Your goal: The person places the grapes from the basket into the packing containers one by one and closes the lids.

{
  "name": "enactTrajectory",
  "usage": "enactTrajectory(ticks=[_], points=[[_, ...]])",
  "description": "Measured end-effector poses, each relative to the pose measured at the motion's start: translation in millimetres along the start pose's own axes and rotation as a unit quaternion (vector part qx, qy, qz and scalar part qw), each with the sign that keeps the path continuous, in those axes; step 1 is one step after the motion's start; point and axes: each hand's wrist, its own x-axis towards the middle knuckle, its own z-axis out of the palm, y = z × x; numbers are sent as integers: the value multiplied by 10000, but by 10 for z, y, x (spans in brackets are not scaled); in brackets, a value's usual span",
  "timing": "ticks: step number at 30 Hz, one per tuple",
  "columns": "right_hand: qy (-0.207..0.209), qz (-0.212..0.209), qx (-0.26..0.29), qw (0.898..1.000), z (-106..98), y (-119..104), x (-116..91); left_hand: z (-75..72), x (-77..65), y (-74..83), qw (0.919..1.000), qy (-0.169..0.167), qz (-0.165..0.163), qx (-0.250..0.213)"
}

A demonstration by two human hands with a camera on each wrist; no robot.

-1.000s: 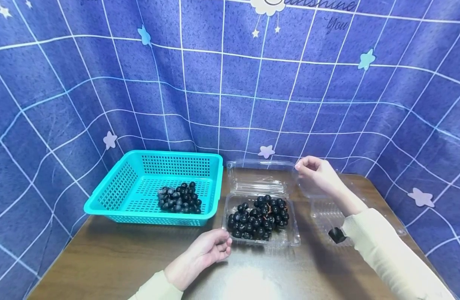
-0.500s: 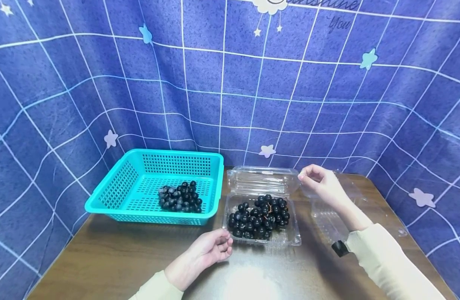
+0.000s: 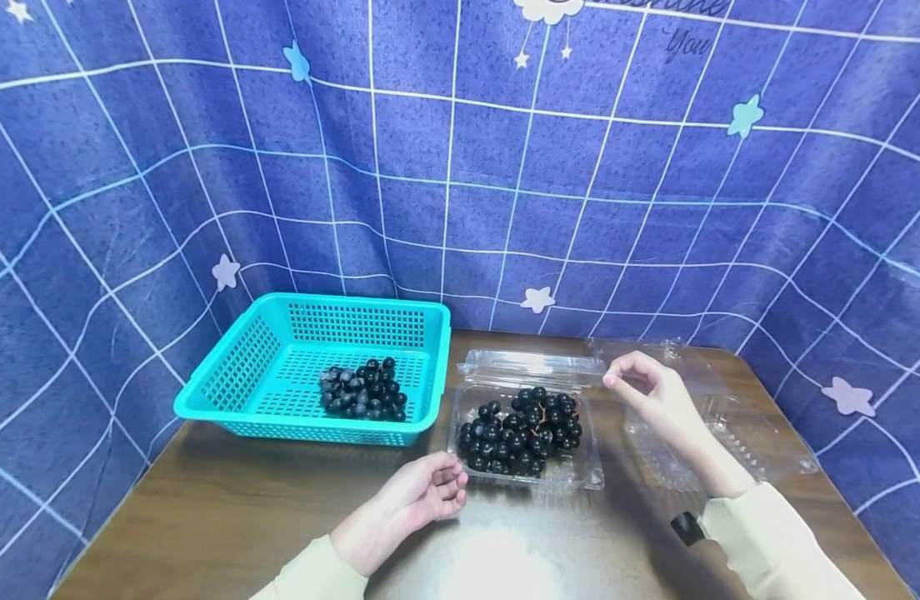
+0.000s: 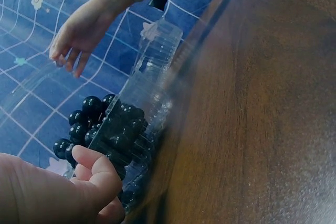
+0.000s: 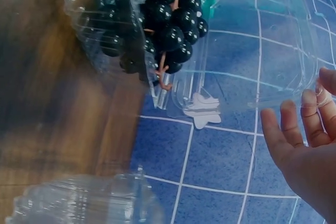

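Being clamped at its near left corner by the grip of the left hand (image 3: 415, 493), a clear plastic box (image 3: 578, 476) is set on the brown worktop (image 3: 235, 500), its apparent long axis laid left to right, its mouth turned up. Glossy black grapes (image 3: 516, 435) on reddish stems are heaped inside. Beyond, the see-through, ridged lid (image 3: 531, 365) is raised at a tilt, its right corner pinched in the grip of the right hand (image 3: 661, 404). Farthest, a blue gridded cloth (image 3: 415, 125) is hung.
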Motion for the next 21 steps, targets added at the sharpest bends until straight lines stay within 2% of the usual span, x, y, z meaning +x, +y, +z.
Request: enactTrajectory(ticks=[6, 9, 15, 21], points=[[212, -441, -225, 9985, 36, -214, -124, -3, 0, 7, 10000, -33, -31, -74], [269, -677, -150, 9972, 58, -232, -176, -5, 1, 5, 9999, -54, -31, -83], [282, -1316, -36, 9909, 106, 58, -224, -10, 11, 13, 9999, -90, -32, -84], [225, -1538, -22, 9878, 131, 260, -275, -7, 6, 23, 9999, -95, -57, -87]])
